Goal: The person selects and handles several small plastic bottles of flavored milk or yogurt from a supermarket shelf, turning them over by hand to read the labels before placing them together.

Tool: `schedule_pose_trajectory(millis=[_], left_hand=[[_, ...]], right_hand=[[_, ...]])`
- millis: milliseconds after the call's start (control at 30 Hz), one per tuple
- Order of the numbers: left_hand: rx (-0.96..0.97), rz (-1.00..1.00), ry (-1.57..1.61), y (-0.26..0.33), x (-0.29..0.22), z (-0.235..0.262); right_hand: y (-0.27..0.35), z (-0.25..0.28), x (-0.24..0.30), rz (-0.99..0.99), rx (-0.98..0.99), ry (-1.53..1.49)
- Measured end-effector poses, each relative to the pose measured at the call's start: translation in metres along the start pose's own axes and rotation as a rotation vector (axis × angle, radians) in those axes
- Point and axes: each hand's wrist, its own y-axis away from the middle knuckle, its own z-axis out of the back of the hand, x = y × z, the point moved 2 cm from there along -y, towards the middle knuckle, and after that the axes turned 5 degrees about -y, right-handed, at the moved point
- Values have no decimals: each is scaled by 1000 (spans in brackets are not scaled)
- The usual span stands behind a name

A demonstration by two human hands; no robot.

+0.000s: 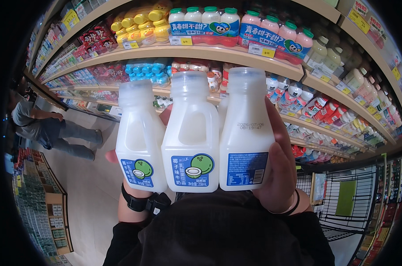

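Note:
Three white plastic milk bottles (190, 133) stand upright side by side in front of my chest. Their caps are whitish and their labels blue; two labels picture a green coconut. The right bottle (245, 142) has its back label and a printed date toward me. A sliver of another white bottle shows behind the gap beside it. My right hand (281, 177) is closed around the right side of the bottles, thumb against the right one. My left hand (111, 156) grips the left side, mostly hidden behind the left bottle (139, 128); only bits of its fingers show.
Curved store shelves (187, 53) with packed drink bottles rise ahead. A black wire shopping cart (343, 213) stands at the lower right. Far left, a person in grey (45, 122) stands in the aisle, by a pale floor (90, 199). Stacked goods (32, 199) line the lower left.

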Motion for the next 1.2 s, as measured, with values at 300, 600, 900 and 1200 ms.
schedule_pose_trajectory(millis=[300,600,900,1200], left_hand=[[-76,-42,-53,19,-4,28],[-294,-84,-16,33,-7,35],[-191,12,48,23,6,16],[-130,64,14,26,8,16]], right_hand=[[-3,2,0,8,-17,2],[-3,4,0,9,-20,-38],[5,10,4,116,74,123],[8,7,8,72,72,130]])
